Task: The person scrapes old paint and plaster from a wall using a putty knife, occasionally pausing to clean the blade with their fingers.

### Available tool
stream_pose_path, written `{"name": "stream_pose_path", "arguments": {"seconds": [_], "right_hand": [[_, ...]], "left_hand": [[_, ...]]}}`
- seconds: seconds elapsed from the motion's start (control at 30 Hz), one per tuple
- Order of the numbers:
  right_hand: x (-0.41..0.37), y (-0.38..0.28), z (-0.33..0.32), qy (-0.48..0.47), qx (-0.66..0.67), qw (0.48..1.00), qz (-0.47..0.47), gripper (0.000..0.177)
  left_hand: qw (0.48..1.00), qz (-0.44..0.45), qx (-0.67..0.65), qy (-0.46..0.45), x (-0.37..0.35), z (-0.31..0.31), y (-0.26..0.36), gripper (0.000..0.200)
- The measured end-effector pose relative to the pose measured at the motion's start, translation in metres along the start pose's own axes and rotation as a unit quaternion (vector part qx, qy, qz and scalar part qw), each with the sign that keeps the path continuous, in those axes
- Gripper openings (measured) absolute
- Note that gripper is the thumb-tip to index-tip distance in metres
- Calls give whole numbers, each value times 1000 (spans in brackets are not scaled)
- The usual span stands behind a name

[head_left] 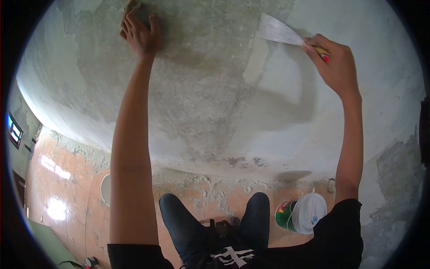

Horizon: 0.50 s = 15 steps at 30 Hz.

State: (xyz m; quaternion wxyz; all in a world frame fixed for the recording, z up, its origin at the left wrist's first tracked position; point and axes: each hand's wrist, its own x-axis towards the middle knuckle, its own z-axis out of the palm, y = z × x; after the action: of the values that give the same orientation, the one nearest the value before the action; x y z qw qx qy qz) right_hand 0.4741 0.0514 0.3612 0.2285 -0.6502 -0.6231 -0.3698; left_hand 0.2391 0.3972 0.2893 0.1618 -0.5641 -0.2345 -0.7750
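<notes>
In my right hand [337, 62] is a scraper [280, 32] with a wide, pale metal blade and a yellowish handle with a red end. Its blade lies at the wall [201, 89], by the border between bare grey plaster and a lighter coat. A pale patch [256, 62] runs down just below the blade. Against the bare grey part on the left rests my left hand [142, 33], holding nothing, with its fingers apart and partly bent.
Crumbled debris [210, 188] lies along the wall's foot on the orange tiled floor [71, 197]. A lidded green-and-white bucket [309, 213] stands beside my right leg. A white container [105, 190] shows partly behind my left arm. A window [15, 130] is at far left.
</notes>
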Motion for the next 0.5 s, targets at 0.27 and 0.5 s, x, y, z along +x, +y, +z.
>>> {"name": "stream_pose_path", "arguments": {"seconds": [0.27,0.5], "right_hand": [[-6,-1,-1,30,17,999,7,16],[-11,3,1,42,9,999,-19,15]], "left_hand": [[1000,2,3,9,2,2,-5,45],[1000,-10,6,13,4,3,-4,45]]}}
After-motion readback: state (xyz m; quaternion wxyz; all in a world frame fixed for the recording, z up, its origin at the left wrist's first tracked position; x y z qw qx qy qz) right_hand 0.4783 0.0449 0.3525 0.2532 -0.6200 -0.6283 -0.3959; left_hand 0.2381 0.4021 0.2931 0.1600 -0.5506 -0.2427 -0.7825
